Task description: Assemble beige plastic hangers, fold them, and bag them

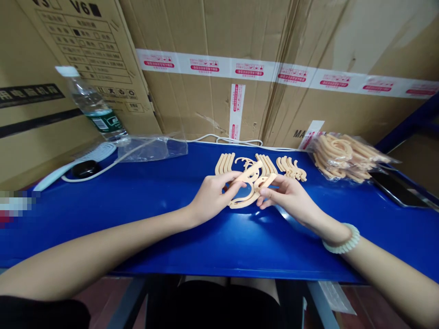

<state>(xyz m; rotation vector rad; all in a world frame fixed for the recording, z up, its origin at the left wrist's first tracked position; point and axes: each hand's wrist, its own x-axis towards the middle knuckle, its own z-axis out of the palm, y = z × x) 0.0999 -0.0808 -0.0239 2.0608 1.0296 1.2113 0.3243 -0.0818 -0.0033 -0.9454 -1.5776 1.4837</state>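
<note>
My left hand pinches a beige plastic hanger part between thumb and fingers. In my right hand is another curved beige hanger part, gripped near its end. The two pieces are close together above the blue tabletop, and whether they are joined I cannot tell. Curved beige strips show just below and between my hands. Behind them lie loose parts: a row of bent arms at left, a hook piece, a second row of arms, and several wavy S-shaped pieces.
Clear bags of similar beige parts lie at right, beside a dark phone-like slab. At left are a water bottle, a clear plastic bag, a black mouse-like object and a white cable. Cardboard boxes stand behind.
</note>
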